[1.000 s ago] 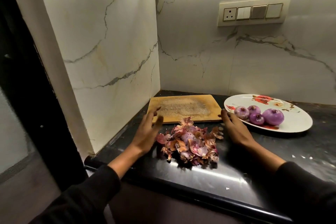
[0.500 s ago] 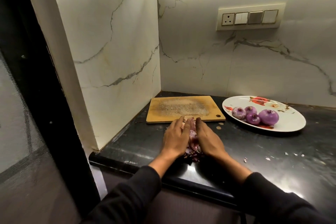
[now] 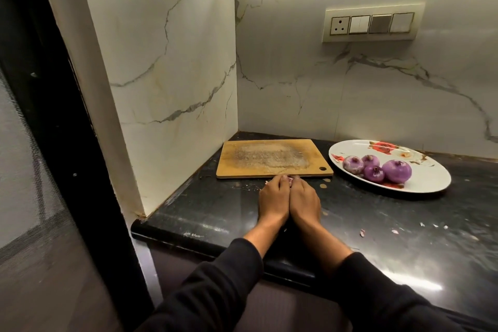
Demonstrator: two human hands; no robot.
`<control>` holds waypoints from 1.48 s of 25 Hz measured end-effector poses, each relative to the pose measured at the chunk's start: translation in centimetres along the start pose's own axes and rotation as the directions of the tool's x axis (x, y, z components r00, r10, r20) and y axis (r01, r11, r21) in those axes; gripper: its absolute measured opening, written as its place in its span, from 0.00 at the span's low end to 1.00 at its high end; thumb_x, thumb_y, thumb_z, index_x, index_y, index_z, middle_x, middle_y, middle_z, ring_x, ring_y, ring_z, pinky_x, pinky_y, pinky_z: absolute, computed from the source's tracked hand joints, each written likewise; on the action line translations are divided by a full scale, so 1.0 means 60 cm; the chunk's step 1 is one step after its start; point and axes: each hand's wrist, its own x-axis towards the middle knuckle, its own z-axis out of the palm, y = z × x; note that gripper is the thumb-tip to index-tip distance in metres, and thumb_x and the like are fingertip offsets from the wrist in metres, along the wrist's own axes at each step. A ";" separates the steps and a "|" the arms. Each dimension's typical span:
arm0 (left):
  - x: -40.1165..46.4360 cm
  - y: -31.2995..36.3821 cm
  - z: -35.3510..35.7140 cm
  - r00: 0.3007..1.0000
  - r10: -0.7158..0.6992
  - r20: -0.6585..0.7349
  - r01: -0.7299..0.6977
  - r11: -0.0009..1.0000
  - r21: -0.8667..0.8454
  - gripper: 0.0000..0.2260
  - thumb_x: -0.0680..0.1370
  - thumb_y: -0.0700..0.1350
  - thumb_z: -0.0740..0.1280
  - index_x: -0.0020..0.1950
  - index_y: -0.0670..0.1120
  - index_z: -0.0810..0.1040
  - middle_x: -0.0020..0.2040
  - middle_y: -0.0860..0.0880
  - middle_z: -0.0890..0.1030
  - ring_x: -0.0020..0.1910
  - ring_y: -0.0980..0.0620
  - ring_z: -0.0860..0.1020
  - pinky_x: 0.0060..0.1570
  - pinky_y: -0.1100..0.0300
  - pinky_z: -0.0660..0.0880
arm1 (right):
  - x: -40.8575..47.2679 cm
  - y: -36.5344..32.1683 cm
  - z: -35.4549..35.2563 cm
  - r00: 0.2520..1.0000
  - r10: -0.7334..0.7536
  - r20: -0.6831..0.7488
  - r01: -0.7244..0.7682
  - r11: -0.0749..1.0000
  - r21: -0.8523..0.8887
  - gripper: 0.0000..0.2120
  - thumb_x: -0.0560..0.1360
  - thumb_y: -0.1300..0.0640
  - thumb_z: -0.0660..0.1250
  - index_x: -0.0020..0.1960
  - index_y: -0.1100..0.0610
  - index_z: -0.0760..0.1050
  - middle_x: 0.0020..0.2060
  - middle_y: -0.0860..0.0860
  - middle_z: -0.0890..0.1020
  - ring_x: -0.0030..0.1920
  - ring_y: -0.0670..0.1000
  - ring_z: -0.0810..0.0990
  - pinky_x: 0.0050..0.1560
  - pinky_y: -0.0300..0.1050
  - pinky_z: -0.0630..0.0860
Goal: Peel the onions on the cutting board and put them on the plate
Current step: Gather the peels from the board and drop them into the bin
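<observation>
Several peeled purple onions (image 3: 396, 170) lie together on the white flowered plate (image 3: 431, 178) at the right. The wooden cutting board (image 3: 272, 159) in the corner has nothing on it. Just in front of the board, my left hand (image 3: 273, 198) and my right hand (image 3: 304, 199) are pressed side by side on the black counter, cupped around a heap of onion peels (image 3: 290, 180). Only a pink sliver of the peels shows between my fingertips; the rest is hidden under my palms.
A marble side wall (image 3: 172, 89) closes the counter on the left and a marble back wall carries a switch panel (image 3: 373, 23). Small peel scraps (image 3: 362, 232) dot the black counter (image 3: 404, 224) to the right. The counter's front edge runs under my forearms.
My hands were apart on either side of the spread peel heap, then came together over it. Now they are closed tight against each other and the heap is almost fully covered.
</observation>
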 end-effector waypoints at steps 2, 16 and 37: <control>-0.007 0.009 0.009 0.997 -0.076 -0.030 0.072 0.988 -0.140 0.14 0.85 0.48 0.59 0.61 0.47 0.83 0.57 0.46 0.84 0.58 0.46 0.80 0.56 0.56 0.74 | -0.003 -0.003 0.000 0.999 0.038 -0.025 -0.034 0.992 0.125 0.17 0.84 0.51 0.54 0.52 0.55 0.82 0.52 0.55 0.84 0.48 0.53 0.79 0.44 0.44 0.68; -0.039 0.032 -0.023 0.925 -0.345 0.160 0.264 0.279 -0.923 0.06 0.77 0.34 0.70 0.53 0.37 0.84 0.50 0.38 0.85 0.44 0.46 0.85 0.45 0.58 0.83 | -0.055 -0.050 0.010 0.926 0.344 0.156 -0.286 0.367 0.885 0.05 0.75 0.62 0.71 0.45 0.64 0.83 0.36 0.57 0.86 0.35 0.50 0.86 0.32 0.40 0.80; -0.219 -0.194 -0.362 0.817 -0.509 -0.271 -0.072 0.376 -0.924 0.08 0.80 0.36 0.67 0.55 0.38 0.84 0.50 0.41 0.86 0.47 0.49 0.85 0.50 0.59 0.82 | -0.378 -0.093 0.287 0.804 0.142 0.577 -0.572 0.450 0.686 0.07 0.77 0.61 0.70 0.47 0.62 0.85 0.41 0.57 0.87 0.45 0.52 0.87 0.42 0.42 0.81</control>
